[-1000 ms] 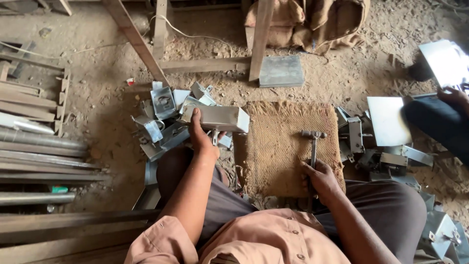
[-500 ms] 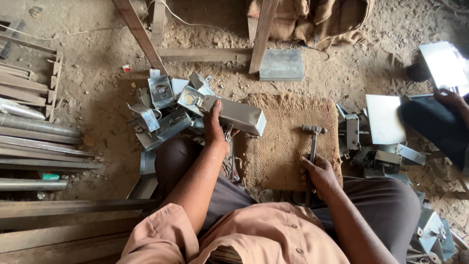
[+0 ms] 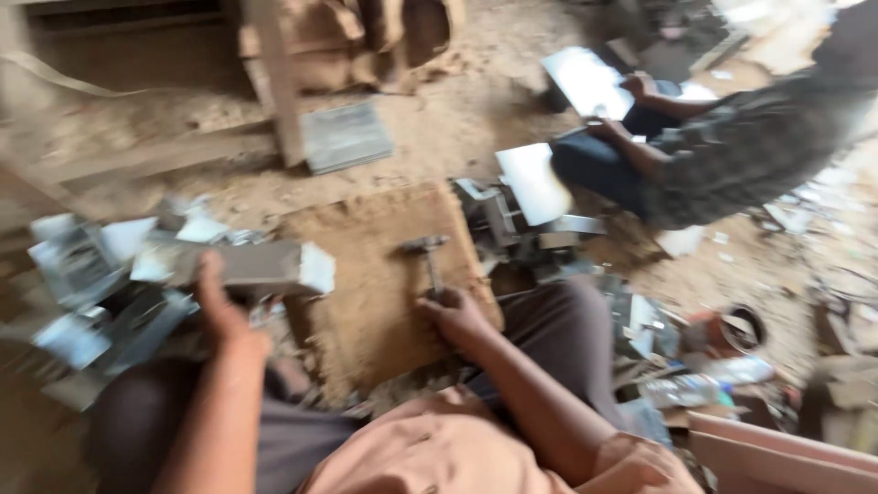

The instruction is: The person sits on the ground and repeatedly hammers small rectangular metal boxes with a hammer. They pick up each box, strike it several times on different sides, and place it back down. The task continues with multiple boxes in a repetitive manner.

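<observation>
Folded sheet-metal box (image 3: 251, 265) sits in the left hand (image 3: 224, 316), fingers wrapped round it, lifted just above the heap of metal pieces (image 3: 87, 293) at the left (the frame is blurred). Right of it, the right hand (image 3: 457, 320) is closed round the handle of a hammer (image 3: 428, 261), whose head rests on the brown work board (image 3: 375, 274). Beyond the board lies a grey slab (image 3: 346, 135). Far right, another person's hands (image 3: 631, 105) hold a metal sheet (image 3: 585, 80).
</observation>
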